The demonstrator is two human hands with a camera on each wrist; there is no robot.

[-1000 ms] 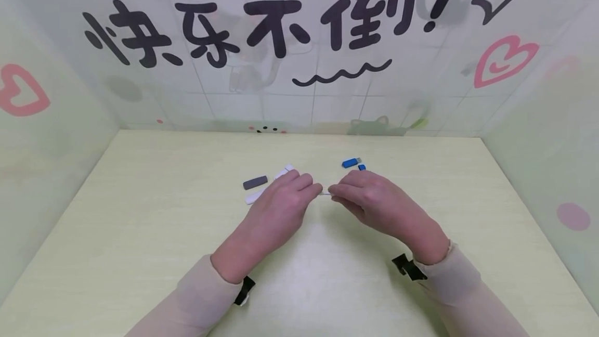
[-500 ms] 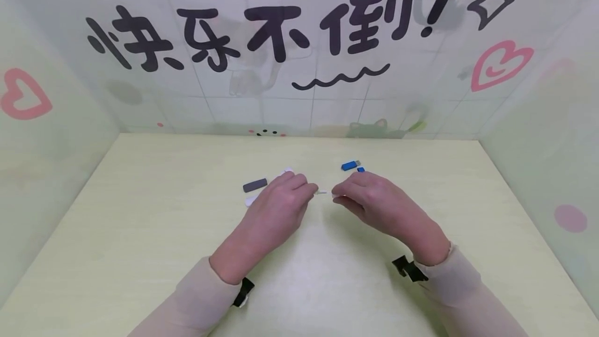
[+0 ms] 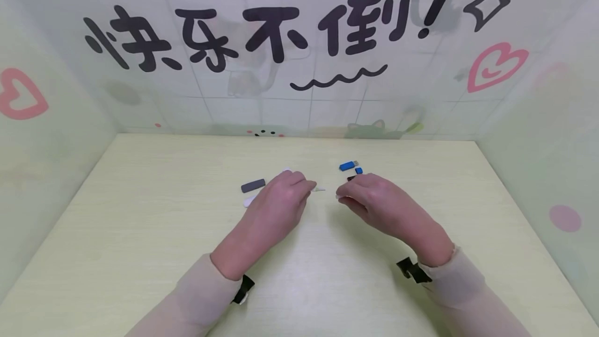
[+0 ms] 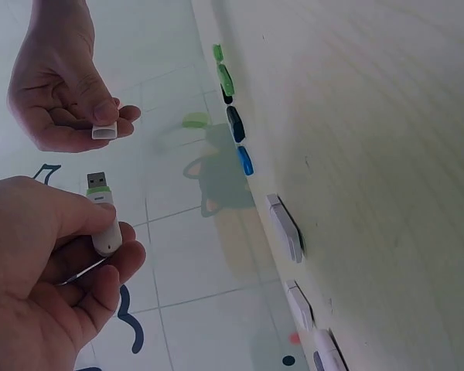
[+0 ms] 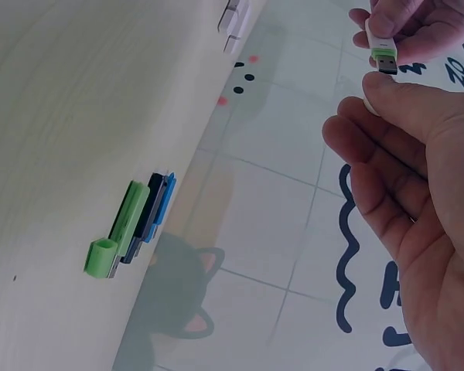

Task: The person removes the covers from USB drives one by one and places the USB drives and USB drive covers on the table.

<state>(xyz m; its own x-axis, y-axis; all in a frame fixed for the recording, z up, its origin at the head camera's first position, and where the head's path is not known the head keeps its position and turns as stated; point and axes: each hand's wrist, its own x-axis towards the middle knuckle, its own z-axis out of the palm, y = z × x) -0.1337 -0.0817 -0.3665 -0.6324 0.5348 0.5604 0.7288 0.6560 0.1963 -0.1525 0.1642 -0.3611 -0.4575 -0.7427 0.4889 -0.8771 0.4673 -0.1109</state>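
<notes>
My left hand [image 3: 276,204] pinches a white USB stick [image 4: 106,224] with a green band between thumb and fingers. Its bare metal plug [image 4: 97,180] points towards the other hand. Between the thumb and fingertips of my right hand [image 3: 376,202] is a small white cap [image 4: 104,133], its hollow end facing the plug. A short gap separates cap and stick. Both hands are raised over the table, at its middle. In the right wrist view the cap is mostly hidden by the thumb, while the USB stick [image 5: 381,37] shows at the top.
Beyond my right hand lie a blue USB stick [image 3: 347,166], its blue cap [image 3: 359,170], a black stick [image 5: 151,205], a green stick [image 5: 129,220] and a green cap [image 5: 100,258]. A grey stick [image 3: 253,185] and white pieces [image 4: 284,227] lie by my left hand.
The hands have drawn apart: the right hand has shifted right with the cap and the left hand slightly left. The cap has come off the USB stick, and the plug shows between them.
</notes>
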